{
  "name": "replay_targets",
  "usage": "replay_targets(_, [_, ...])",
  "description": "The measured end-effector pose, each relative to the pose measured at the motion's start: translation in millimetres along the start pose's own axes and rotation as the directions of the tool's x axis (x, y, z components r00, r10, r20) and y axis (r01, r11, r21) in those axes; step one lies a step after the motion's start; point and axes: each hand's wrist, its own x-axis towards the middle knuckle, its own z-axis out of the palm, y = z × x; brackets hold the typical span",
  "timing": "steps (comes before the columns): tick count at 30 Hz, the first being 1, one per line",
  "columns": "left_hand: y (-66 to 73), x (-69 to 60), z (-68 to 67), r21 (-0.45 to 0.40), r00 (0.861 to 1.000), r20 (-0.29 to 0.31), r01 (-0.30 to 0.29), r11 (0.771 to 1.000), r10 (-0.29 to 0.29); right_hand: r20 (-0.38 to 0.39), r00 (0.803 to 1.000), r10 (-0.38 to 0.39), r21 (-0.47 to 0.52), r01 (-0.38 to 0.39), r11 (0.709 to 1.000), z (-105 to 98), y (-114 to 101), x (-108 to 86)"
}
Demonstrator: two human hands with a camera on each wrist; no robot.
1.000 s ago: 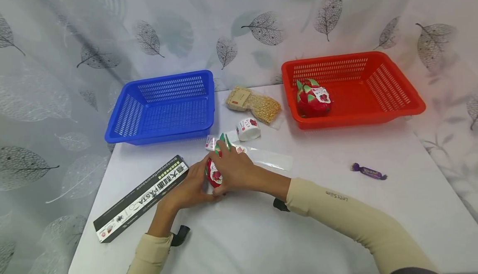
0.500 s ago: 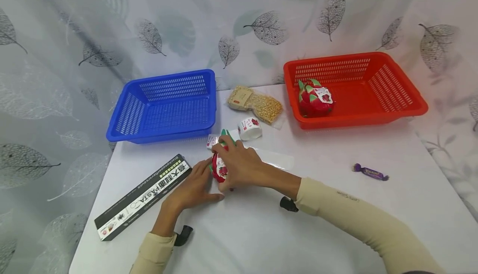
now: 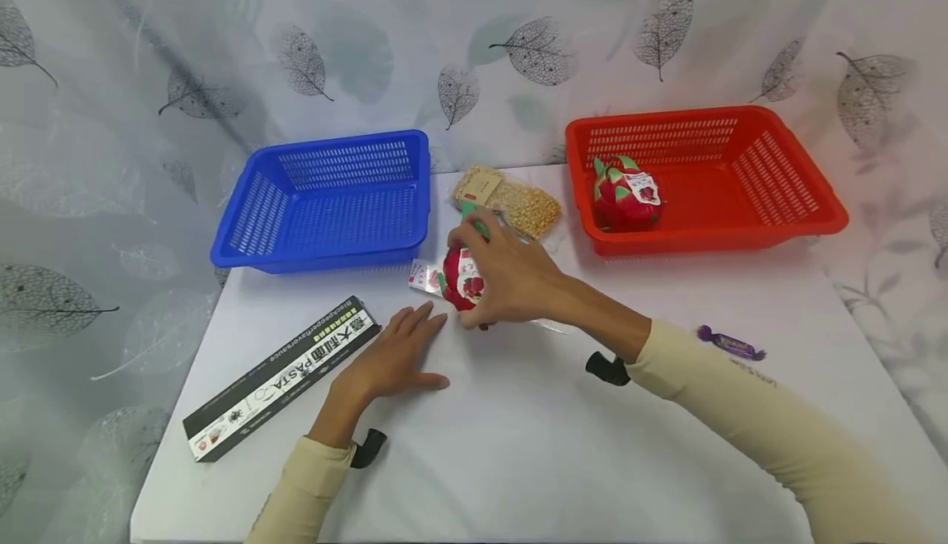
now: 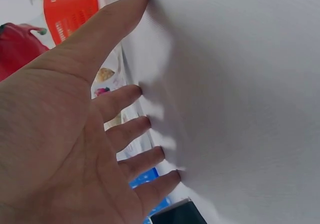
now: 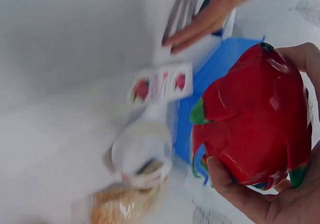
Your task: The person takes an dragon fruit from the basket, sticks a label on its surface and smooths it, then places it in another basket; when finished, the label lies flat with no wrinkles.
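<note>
A red dragon fruit with green tips and a white label is gripped in my right hand, fingers and thumb curled round its sides. In the right wrist view the glossy dragon fruit appears held off the table. My left hand lies with fingers spread, holding nothing, beside the pasta box. Its fingertips touch or hover just over the white tabletop; I cannot tell which. Under the right hand lies a sticker strip. The white label roll shows in the right wrist view, hidden by the hand from the head.
A blue basket stands at the back left. The red basket at the back right holds another dragon fruit. Between the baskets lies a bag of yellow grains. A purple wrapped candy lies on the right.
The right hand has carried the dragon fruit away from the left hand, up and to the right. The left hand has let go of it and stays near the box, fingers spread.
</note>
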Motion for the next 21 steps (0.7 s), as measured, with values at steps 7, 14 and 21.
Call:
replay_targets(7, [3.6,4.1,-4.1,-0.023,0.999,0.023,0.025,0.999,-0.024,-0.040,0.999,0.025,-0.016,-0.025,1.000,-27.1,22.3,-5.2])
replay_targets(14, [6.0,10.8,-5.2,-0.029,1.000,-0.002,0.024,0.999,-0.024,-0.086,0.993,0.086,-0.015,-0.087,0.996,-55.6,47.5,-9.3])
replay_targets(21, [10.3,10.7,-6.3,-0.017,0.999,-0.014,0.048,0.999,-0.048,-0.144,0.976,0.163,0.035,-0.160,0.987,-92.4,86.0,-13.1])
